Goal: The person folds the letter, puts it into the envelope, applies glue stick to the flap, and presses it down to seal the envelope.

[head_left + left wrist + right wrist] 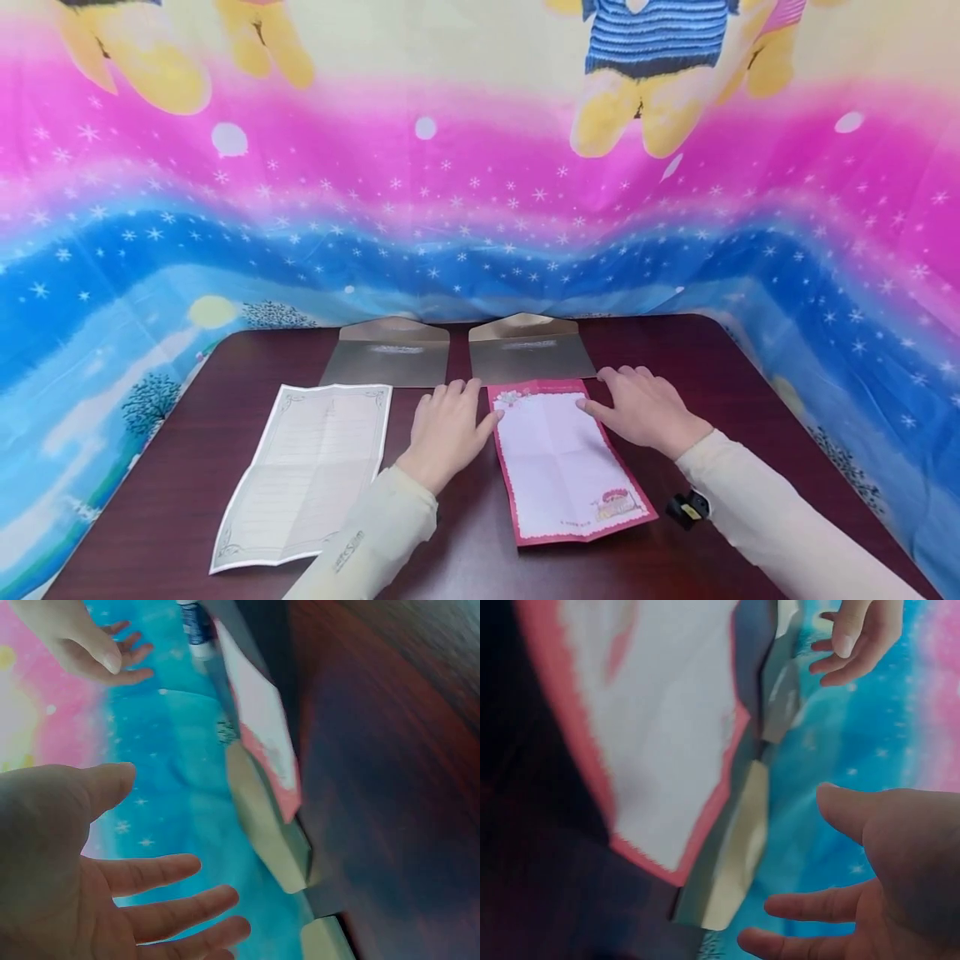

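A sheet of letter paper with a red border (pixel 566 467) lies between my two hands, creased by folds, with small drawings at two corners. My left hand (pixel 446 429) is held over its left edge, thumb overlapping the border in the head view. Over the sheet's upper right edge is my right hand (pixel 648 408). Both wrist views show the fingers (pixel 180 919) spread and relaxed, holding nothing. To the left lies a second creased sheet (pixel 318 471) with a grey ornamental border and ruled lines; my left sleeve covers its lower right corner.
Two envelopes with raised flaps, a left one (pixel 386 362) and a right one (pixel 528 358), lie side by side at the back of the dark wooden table (pixel 180 467). A patterned cloth (pixel 480 208) hangs behind. The left wrist view shows a blue-and-white tube (pixel 195 630).
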A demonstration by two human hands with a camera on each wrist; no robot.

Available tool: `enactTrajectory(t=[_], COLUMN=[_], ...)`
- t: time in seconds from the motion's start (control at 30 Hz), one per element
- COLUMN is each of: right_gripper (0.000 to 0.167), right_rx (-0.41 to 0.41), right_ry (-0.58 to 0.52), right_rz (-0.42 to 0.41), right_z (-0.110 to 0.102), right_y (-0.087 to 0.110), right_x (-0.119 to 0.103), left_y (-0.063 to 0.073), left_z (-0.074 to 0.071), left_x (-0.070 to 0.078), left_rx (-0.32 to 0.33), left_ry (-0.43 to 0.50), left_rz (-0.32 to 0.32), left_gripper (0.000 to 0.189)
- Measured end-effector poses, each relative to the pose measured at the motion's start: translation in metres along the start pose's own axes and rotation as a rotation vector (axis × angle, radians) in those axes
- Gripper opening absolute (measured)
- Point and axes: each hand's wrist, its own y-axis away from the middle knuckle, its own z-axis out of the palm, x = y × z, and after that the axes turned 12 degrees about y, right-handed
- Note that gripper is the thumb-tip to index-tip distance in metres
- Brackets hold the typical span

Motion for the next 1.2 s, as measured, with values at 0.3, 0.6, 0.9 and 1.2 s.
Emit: enactTrajectory(t=[0.3, 0.6, 0.9, 1.2], right_gripper=[0.054, 0.038, 0.04, 0.042], right_rx=[-0.142, -0.266, -0.334, -0.331], right_ry=[-0.041, -0.112, -0.168, -0.263], right_rz=[0.004, 0.033, 0.056, 0.063], right_z=[0.015, 0.029, 0.041, 0.047], right_y=[-0.008, -0.01, -0.009, -0.004], right_x=[0.004, 0.007, 0.011, 0.014], left_y=[-0.012, -0.013, -0.01, -0.008], left_z=[0.015, 0.021, 0.029, 0.035], left_x=[0.001, 0.002, 0.003, 0.002], left_rx=[-0.118, -0.285, -0.332, -0.326], left_ry=[0.015, 0.152, 0.235, 0.297], left_rz=[-0.048, -0.143, -0.161, -0.185], left_gripper=[0.054, 0.046, 0.04, 0.038])
